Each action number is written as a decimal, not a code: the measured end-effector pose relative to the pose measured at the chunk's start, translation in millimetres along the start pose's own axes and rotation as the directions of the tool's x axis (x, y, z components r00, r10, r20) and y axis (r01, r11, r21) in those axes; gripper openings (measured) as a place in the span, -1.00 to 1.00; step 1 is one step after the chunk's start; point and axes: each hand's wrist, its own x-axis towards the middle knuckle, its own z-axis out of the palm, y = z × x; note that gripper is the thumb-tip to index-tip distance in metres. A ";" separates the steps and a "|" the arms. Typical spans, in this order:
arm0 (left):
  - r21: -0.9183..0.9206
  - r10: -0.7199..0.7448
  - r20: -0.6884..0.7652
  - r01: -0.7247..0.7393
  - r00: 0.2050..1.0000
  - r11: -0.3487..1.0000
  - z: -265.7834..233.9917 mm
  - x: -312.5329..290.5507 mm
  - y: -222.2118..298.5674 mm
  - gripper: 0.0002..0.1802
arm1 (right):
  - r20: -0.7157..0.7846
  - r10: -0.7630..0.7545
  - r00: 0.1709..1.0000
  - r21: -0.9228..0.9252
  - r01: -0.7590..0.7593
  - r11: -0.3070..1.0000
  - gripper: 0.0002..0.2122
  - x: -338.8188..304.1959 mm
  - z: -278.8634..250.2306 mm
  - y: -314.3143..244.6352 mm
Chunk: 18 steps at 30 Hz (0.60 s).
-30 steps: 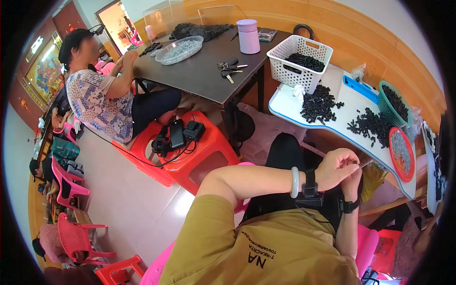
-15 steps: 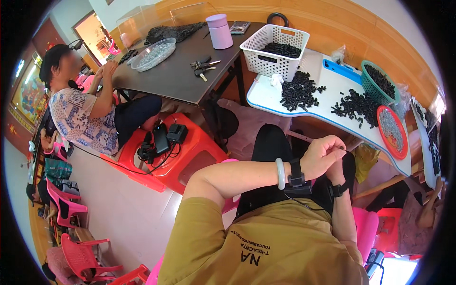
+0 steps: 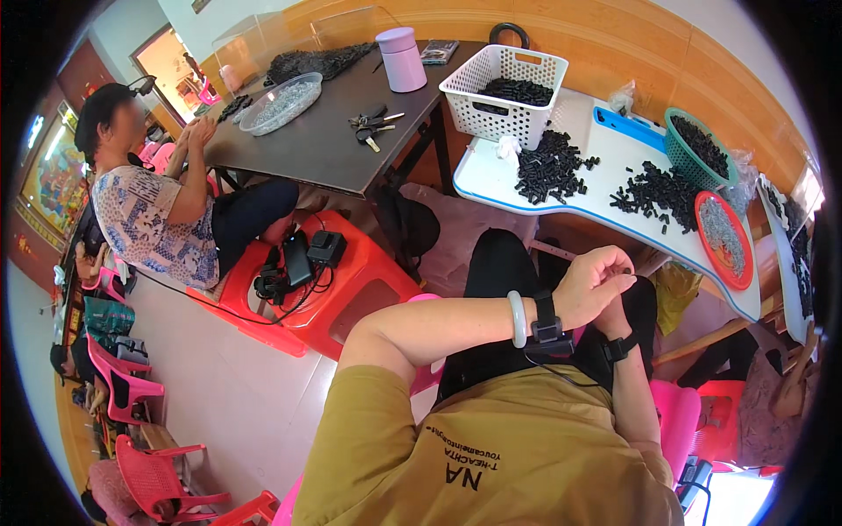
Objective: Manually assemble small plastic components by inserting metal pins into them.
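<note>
Over my lap, my left hand (image 3: 586, 289) is bent inward with its fingers curled and the thumb and fingertips close together. My right hand (image 3: 612, 317) comes up beneath it and is mostly covered by it; its fingers look closed towards the left fingertips. Whatever sits between the fingertips is too small and too hidden to name. A pale bangle (image 3: 517, 319) and a black strapped device (image 3: 547, 326) are on my left wrist, and a black band (image 3: 621, 347) is on the right.
Ahead, a white table (image 3: 487, 181) bears piles of small black tubular pieces (image 3: 551, 167), a white basket (image 3: 500, 112), a green basket (image 3: 702, 158) and a red tray (image 3: 726, 241) of clear pieces. A dark table (image 3: 338, 145) and red stool (image 3: 351, 294) stand left, beside a seated person (image 3: 158, 215).
My hands stay together over my lap, with only a slight shift of the fingers and right wrist. The seated person's hands at the left have moved slightly.
</note>
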 end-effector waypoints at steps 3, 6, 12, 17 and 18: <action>0.100 0.098 -0.018 -0.096 0.995 0.990 -1.0 1.5 -2.1 -0.90 | 0.109 -0.121 0.987 -0.457 0.158 0.876 -0.67 0.3 -4.4 2.0; 0.142 0.118 -0.007 -0.116 0.993 0.983 -1.8 1.4 -4.3 -0.88 | 0.090 -0.147 0.985 -0.419 0.171 0.892 -0.67 0.1 -4.8 4.9; 0.192 0.133 -0.011 -0.128 0.991 0.973 -3.0 3.0 -9.9 -0.85 | 0.033 -0.108 0.994 -0.195 0.112 0.974 -0.65 -2.0 1.3 15.1; 0.200 0.272 -0.045 -0.259 0.961 0.945 -3.5 4.2 -16.2 -0.89 | 0.030 -0.248 0.968 -0.333 0.244 0.911 -0.54 -3.3 -0.2 28.7; 0.196 0.266 -0.055 -0.251 0.962 0.948 -2.9 4.3 -16.9 -0.89 | 0.023 -0.253 0.967 -0.336 0.246 0.909 -0.55 -2.8 -0.3 31.8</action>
